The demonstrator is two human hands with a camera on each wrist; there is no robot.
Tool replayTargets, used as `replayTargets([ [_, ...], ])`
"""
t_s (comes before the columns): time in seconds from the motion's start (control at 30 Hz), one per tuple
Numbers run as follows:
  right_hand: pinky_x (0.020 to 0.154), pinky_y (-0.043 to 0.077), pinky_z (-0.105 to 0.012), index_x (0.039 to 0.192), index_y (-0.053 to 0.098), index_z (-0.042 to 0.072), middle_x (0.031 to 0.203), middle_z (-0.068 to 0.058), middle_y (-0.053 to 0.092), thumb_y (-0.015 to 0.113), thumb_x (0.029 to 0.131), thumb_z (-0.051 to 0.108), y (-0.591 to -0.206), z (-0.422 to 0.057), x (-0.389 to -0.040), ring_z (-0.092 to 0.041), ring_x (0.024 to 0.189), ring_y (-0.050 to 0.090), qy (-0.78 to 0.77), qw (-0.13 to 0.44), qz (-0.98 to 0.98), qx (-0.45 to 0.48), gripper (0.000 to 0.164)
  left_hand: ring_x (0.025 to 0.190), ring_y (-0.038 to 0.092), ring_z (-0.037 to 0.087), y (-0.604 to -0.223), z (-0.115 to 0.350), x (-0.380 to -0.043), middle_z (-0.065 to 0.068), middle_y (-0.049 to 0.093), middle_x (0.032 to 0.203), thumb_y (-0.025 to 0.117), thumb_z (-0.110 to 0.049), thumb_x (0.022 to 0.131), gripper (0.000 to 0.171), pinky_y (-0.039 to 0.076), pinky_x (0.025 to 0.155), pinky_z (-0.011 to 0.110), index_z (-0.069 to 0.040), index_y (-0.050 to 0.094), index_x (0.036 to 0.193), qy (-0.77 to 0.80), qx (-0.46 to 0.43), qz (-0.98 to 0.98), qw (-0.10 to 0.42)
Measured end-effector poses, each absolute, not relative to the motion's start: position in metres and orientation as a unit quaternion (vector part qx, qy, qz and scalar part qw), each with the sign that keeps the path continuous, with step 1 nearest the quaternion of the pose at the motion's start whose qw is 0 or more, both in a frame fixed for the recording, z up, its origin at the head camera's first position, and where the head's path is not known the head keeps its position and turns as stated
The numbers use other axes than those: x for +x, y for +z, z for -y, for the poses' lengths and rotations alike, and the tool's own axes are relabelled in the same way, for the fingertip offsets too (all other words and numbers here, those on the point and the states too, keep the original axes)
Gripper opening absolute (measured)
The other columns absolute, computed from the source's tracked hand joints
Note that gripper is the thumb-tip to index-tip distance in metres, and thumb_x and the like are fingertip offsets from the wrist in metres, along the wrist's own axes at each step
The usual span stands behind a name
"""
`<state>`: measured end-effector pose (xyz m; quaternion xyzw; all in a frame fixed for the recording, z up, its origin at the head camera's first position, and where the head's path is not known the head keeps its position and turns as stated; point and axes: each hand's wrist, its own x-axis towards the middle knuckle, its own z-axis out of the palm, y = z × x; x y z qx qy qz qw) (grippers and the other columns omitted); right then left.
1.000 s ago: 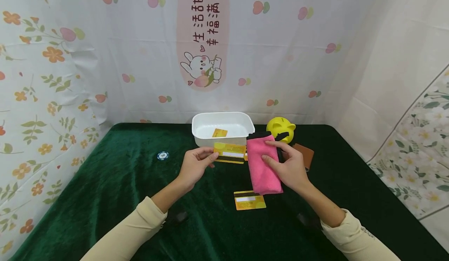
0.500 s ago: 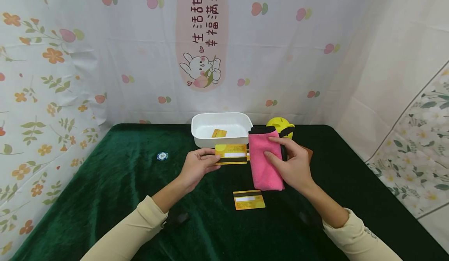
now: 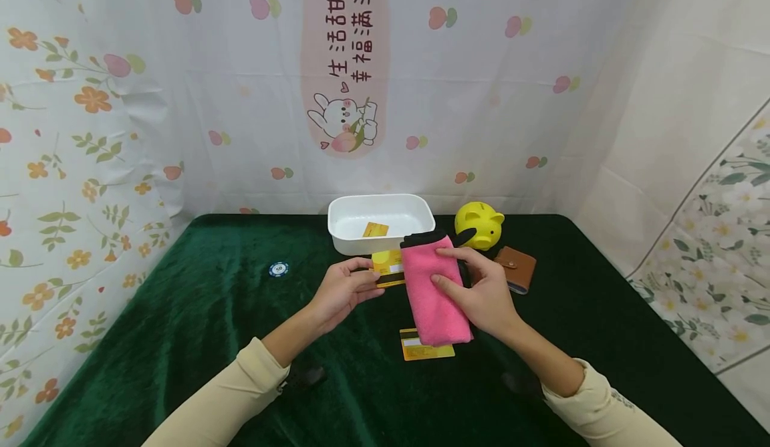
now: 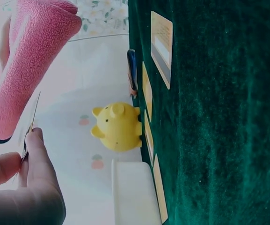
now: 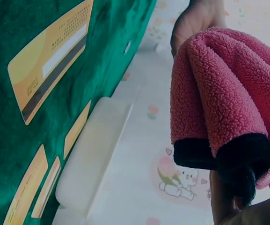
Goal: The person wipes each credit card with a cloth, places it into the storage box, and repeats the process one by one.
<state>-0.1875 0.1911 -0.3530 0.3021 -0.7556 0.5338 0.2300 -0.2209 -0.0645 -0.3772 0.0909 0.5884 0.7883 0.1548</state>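
**Card and cloth held up on the near side of the tub**

The left hand has its grip pinching the card by one end, just nearer than the tub. The right hand grips the folded pink cloth, nearer and to the right of the tub; in the head view it overlaps the card, though whether they touch I cannot tell. A second card lies on the surface, well nearer than the tub, partly hidden by the cloth. A third card is inside the tub. Right of it sit the pig and, nearer, the wallet; left, the chip.
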Motion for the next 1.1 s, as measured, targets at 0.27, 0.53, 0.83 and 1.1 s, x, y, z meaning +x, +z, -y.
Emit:
replayTargets([
  [0.27,0.070,0.056,-0.026,0.120,0.066,0.003,0.112,-0.012,0.066,0.073,0.082,-0.012,-0.355,-0.183,-0.193,-0.019,0.091,0.061,0.534,0.221,0.755,0.309,0.042,0.091,0.068,0.016,-0.376,0.065,-0.219,0.016,0.063,0.118,0.053,-0.003,0.100,0.024,0.056,0.088,0.033,0.008,0.052,0.121,0.786,0.108,-0.588,0.156],
  [0.53,0.070,0.056,-0.026,0.117,0.065,-0.005,0.108,-0.020,0.066,0.071,0.080,-0.016,-0.343,-0.170,-0.188,-0.018,0.089,0.061,0.526,0.215,0.763,0.309,0.039,0.093,0.069,0.016,-0.378,0.065,-0.219,0.011,0.066,0.114,0.053,-0.006,0.101,0.027,0.056,0.089,0.033,0.008,0.051,0.125,0.785,0.126,-0.582,0.171],
  [0.83,0.073,0.057,-0.027,0.120,0.065,0.001,0.114,-0.013,0.067,0.072,0.083,-0.011,-0.351,-0.169,-0.197,-0.019,0.094,0.061,0.533,0.199,0.764,0.305,0.041,0.093,0.069,0.016,-0.379,0.065,-0.218,0.006,0.070,0.109,0.054,-0.004,0.101,0.025,0.056,0.088,0.032,0.005,0.052,0.125,0.794,0.148,-0.560,0.183],
  [1.1,0.075,0.058,-0.029,0.123,0.065,0.004,0.117,-0.011,0.067,0.072,0.085,-0.006,-0.351,-0.167,-0.199,-0.021,0.096,0.061,0.535,0.185,0.764,0.310,0.039,0.096,0.069,0.016,-0.381,0.067,-0.218,0.005,0.072,0.109,0.056,-0.003,0.100,0.023,0.056,0.090,0.034,0.004,0.053,0.122,0.792,0.167,-0.560,0.178],
])
